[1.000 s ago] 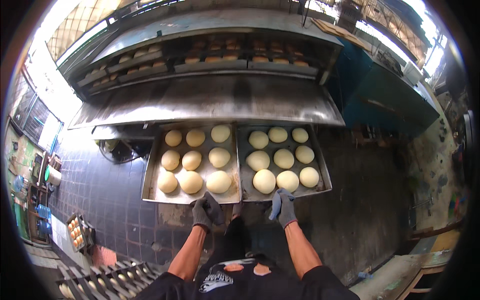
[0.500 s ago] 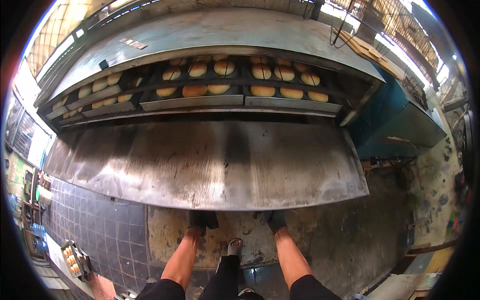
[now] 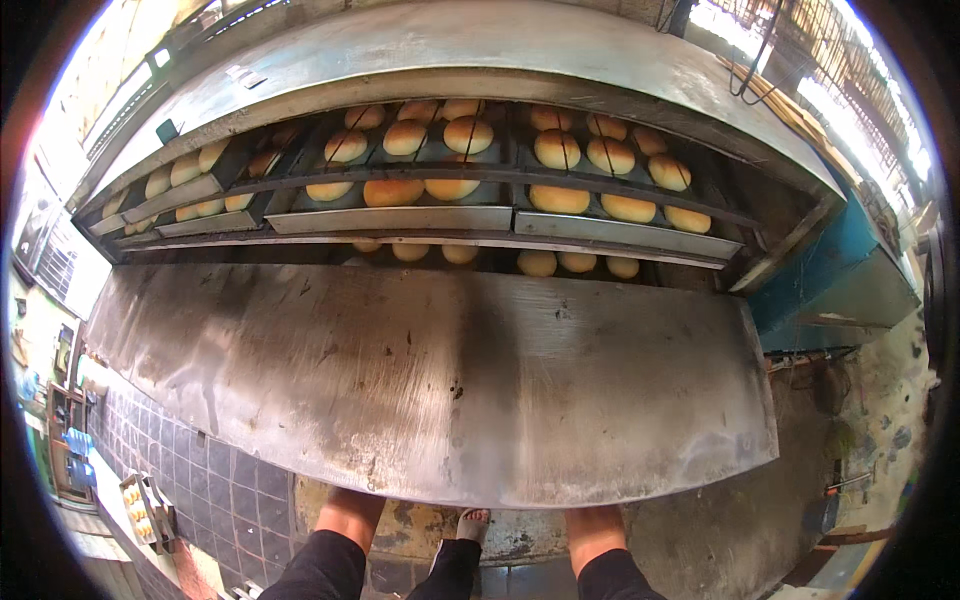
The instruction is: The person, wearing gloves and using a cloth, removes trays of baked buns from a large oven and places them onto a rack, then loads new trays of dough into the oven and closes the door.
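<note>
A large metal oven door (image 3: 430,380) is folded down in front of me, scorched brown and worn shiny. My bare left forearm (image 3: 350,515) and right forearm (image 3: 597,535) reach beneath its front edge. Both hands are hidden under the panel, so their fingers and grip do not show. Behind the door, the long oven opening holds metal trays (image 3: 395,222) of round, golden-brown buns (image 3: 557,150) on racks. More buns (image 3: 536,262) show on a lower level, just above the door's back edge.
The oven's flat metal top (image 3: 430,40) stretches across the back, with planks (image 3: 790,110) at its right. A blue side panel (image 3: 835,275) stands right. At lower left, a tray of buns (image 3: 148,515) sits by the dark tiled floor (image 3: 225,480). A sandalled foot (image 3: 473,524) is below the door.
The door's front edge has come nearer to me, and my hands have passed out of sight under it. Lower-level buns now show behind it. My view has shifted closer to the oven.
</note>
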`<control>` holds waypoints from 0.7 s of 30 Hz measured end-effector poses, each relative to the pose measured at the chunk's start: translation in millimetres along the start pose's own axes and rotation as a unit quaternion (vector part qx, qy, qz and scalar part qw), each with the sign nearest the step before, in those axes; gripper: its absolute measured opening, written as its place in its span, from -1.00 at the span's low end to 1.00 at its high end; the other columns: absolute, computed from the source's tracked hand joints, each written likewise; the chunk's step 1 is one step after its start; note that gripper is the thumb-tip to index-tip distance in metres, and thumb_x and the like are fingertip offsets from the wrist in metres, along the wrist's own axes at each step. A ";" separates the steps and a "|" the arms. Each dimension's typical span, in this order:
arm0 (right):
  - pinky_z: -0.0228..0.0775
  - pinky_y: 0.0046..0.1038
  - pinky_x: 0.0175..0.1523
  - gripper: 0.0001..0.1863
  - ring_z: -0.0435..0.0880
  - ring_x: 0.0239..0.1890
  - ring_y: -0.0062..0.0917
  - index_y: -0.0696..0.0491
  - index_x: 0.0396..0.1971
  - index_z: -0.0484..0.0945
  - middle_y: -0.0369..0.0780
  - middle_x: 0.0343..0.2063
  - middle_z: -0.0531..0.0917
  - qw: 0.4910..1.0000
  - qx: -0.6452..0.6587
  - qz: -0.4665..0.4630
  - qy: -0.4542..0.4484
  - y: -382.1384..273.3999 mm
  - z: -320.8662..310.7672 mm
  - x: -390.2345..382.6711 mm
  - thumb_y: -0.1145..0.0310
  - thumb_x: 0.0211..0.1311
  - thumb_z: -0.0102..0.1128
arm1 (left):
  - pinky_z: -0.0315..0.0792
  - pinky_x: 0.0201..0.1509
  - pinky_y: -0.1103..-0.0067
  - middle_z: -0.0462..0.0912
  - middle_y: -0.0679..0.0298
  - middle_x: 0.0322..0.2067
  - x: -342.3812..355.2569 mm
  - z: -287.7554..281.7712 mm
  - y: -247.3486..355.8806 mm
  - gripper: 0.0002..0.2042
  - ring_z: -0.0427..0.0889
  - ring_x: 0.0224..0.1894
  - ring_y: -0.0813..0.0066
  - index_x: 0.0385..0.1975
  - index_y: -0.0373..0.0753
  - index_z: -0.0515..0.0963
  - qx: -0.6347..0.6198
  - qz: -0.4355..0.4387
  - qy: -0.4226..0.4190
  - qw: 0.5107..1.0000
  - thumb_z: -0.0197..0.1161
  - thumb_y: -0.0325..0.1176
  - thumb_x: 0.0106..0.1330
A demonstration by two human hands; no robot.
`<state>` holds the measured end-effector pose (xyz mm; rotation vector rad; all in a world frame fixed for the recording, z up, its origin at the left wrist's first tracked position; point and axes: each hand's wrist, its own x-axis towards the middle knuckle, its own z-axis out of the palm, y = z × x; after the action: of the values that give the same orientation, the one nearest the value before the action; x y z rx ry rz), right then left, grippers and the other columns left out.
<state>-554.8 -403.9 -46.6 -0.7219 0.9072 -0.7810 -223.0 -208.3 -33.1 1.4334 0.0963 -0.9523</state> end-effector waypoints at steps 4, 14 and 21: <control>0.59 -0.37 -0.05 -0.64 0.68 -0.09 -0.47 0.10 0.13 0.56 -0.21 -0.08 0.67 1.000 -0.007 0.001 -0.005 2.9 -7.3 8.2 0.22 0.49 0.20 | 0.54 0.05 0.30 0.67 0.23 -0.14 23.6 9.2 10.5 -0.66 0.63 -0.13 0.31 0.06 -0.22 0.56 0.005 0.001 -0.019 1.000 0.05 -0.10 0.57; 0.59 -0.37 -0.03 -0.63 0.68 -0.06 -0.47 0.11 0.15 0.55 -0.20 -0.05 0.67 0.999 -0.028 0.000 -0.034 14.9 -31.9 27.4 0.23 0.49 0.22 | 0.52 0.11 0.30 0.66 0.23 -0.11 63.4 21.9 22.8 -0.66 0.62 -0.11 0.31 0.10 -0.22 0.54 -0.020 0.002 -0.076 0.997 0.01 -0.12 0.60; 0.59 -0.36 -0.01 -0.61 0.68 -0.05 -0.46 0.12 0.16 0.54 -0.20 -0.03 0.66 0.996 -0.056 -0.012 -0.069 12.2 -26.5 15.0 0.23 0.48 0.23 | 0.51 0.15 0.31 0.65 0.22 -0.10 -1.4 26.9 20.9 -0.66 0.61 -0.10 0.31 0.12 -0.22 0.53 -0.142 -0.053 -0.143 0.978 -0.01 -0.13 0.63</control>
<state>-568.8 -415.5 -73.9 -0.8759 0.8221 -0.6975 -224.1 -233.7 -10.4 1.0261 0.0930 -1.1738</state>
